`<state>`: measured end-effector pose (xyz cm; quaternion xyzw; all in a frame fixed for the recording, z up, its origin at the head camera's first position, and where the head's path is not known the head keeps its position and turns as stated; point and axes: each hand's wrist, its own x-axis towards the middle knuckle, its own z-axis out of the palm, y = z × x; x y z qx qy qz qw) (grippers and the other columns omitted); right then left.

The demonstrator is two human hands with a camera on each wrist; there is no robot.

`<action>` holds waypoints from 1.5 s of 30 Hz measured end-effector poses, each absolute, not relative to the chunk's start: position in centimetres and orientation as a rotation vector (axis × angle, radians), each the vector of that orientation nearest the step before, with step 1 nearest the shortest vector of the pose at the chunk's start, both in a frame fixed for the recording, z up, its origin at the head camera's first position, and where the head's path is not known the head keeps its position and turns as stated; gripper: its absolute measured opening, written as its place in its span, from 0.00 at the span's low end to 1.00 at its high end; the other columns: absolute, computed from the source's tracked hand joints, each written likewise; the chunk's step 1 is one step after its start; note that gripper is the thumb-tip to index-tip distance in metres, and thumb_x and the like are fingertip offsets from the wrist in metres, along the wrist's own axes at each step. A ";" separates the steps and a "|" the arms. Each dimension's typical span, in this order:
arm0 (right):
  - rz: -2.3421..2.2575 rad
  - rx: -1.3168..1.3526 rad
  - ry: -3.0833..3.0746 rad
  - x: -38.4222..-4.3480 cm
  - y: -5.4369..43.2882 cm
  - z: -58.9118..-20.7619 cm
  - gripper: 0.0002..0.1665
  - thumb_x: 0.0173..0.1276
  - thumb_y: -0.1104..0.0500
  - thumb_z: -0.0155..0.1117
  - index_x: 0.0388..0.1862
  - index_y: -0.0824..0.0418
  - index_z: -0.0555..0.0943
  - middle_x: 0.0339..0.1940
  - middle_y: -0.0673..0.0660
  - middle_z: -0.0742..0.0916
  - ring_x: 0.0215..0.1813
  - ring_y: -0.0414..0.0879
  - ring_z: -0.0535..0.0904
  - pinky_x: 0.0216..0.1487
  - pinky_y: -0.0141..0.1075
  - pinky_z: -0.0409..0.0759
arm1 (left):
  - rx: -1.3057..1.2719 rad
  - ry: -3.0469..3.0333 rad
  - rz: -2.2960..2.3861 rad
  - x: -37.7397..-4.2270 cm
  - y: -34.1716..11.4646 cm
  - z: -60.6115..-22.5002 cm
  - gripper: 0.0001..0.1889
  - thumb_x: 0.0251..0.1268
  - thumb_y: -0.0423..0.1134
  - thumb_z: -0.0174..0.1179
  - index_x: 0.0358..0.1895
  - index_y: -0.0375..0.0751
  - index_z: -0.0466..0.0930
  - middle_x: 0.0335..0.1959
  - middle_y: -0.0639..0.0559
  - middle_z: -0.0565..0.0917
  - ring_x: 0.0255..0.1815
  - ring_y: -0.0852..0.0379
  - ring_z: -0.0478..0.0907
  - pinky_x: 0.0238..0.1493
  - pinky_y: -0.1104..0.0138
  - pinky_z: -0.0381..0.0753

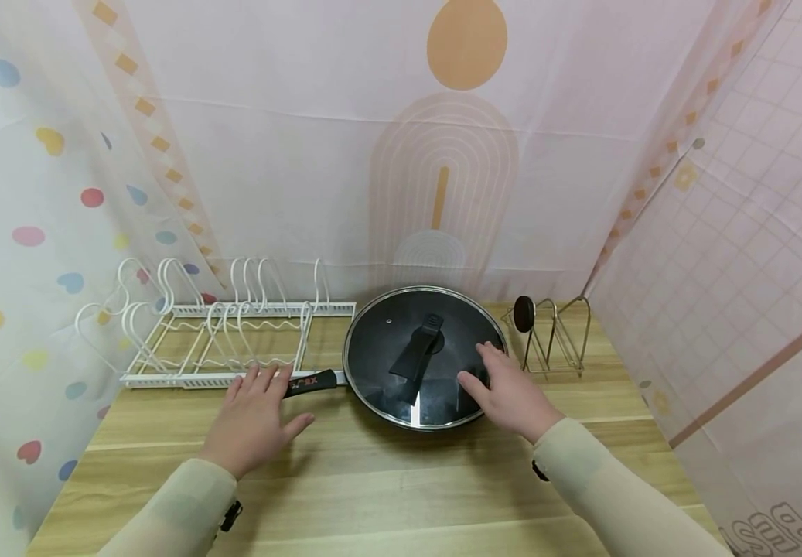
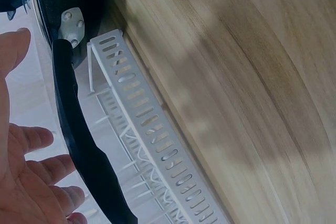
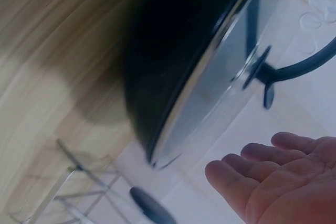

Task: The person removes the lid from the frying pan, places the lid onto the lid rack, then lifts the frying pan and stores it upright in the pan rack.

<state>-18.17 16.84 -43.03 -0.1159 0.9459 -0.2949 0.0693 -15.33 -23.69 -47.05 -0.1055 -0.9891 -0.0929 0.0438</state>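
Note:
A black frying pan (image 3: pixel 168 51) stands on the wooden table, covered by a glass lid (image 1: pixel 380 348) with a steel rim. On the lid sits a black upright handle (image 1: pixel 414 356). The pan handle (image 1: pixel 313 383), black with red lettering, points left. My left hand (image 1: pixel 254 425) hovers beside its outer end, fingers spread and thumb apart; whether a fingertip touches it I cannot tell. Over the lid's right edge is my right hand (image 1: pixel 512 391), its fingers extended and holding nothing. In the right wrist view, a gap shows between those fingers and the lid.
A white wire rack (image 1: pixel 192 381) with several upright loops stands left of the pan, close to its handle. To the right is a small metal wire rack (image 1: pixel 587 333) with a dark oval disc (image 1: pixel 524 313). Printed curtains (image 1: pixel 289 170) hang behind and at both sides.

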 end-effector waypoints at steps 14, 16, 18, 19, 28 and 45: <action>-0.998 -0.268 2.755 -19.7 11.9 -41.6 0.44 0.83 0.34 0.50 0.83 0.61 0.64 0.77 0.64 0.77 0.72 0.60 0.79 0.75 0.58 0.73 | -0.331 -3.046 -0.274 -16.0 -23.6 -47.3 0.48 0.70 0.68 0.62 0.80 0.34 0.64 0.78 0.28 0.66 0.80 0.21 0.55 0.80 0.31 0.52; -1.020 -0.244 2.740 -20.1 11.4 -41.6 0.43 0.83 0.34 0.49 0.82 0.62 0.65 0.77 0.63 0.77 0.72 0.60 0.79 0.75 0.57 0.74 | -0.330 -3.053 -0.274 -16.0 -23.6 -47.3 0.49 0.70 0.68 0.61 0.80 0.34 0.63 0.78 0.28 0.66 0.80 0.20 0.55 0.80 0.31 0.52; -1.046 -0.227 2.725 -20.3 10.9 -41.5 0.43 0.83 0.34 0.49 0.81 0.64 0.66 0.78 0.63 0.77 0.73 0.60 0.78 0.74 0.57 0.74 | -0.330 -3.053 -0.273 -16.0 -23.6 -47.4 0.49 0.70 0.68 0.61 0.80 0.34 0.63 0.78 0.28 0.66 0.80 0.20 0.54 0.80 0.31 0.52; -1.057 -0.222 2.720 -20.5 10.7 -41.4 0.43 0.83 0.35 0.49 0.80 0.65 0.67 0.77 0.63 0.77 0.73 0.60 0.78 0.74 0.57 0.75 | -0.330 -3.052 -0.272 -16.0 -23.6 -47.4 0.49 0.70 0.68 0.61 0.80 0.34 0.63 0.78 0.28 0.67 0.80 0.20 0.54 0.80 0.31 0.52; -1.274 -0.002 2.527 -21.4 9.0 -41.4 0.43 0.83 0.35 0.52 0.77 0.69 0.70 0.64 0.65 0.86 0.68 0.58 0.82 0.73 0.55 0.76 | -0.336 -3.044 -0.283 -16.1 -23.4 -47.5 0.49 0.68 0.67 0.63 0.80 0.34 0.63 0.78 0.27 0.67 0.80 0.20 0.55 0.79 0.30 0.53; -2.123 0.312 1.609 -23.6 6.5 -43.3 0.36 0.84 0.59 0.55 0.80 0.75 0.55 0.64 0.71 0.83 0.48 0.46 0.88 0.68 0.46 0.83 | -0.351 -3.034 -0.257 -16.4 -23.3 -48.5 0.48 0.67 0.67 0.64 0.79 0.34 0.65 0.76 0.27 0.69 0.79 0.19 0.56 0.78 0.30 0.56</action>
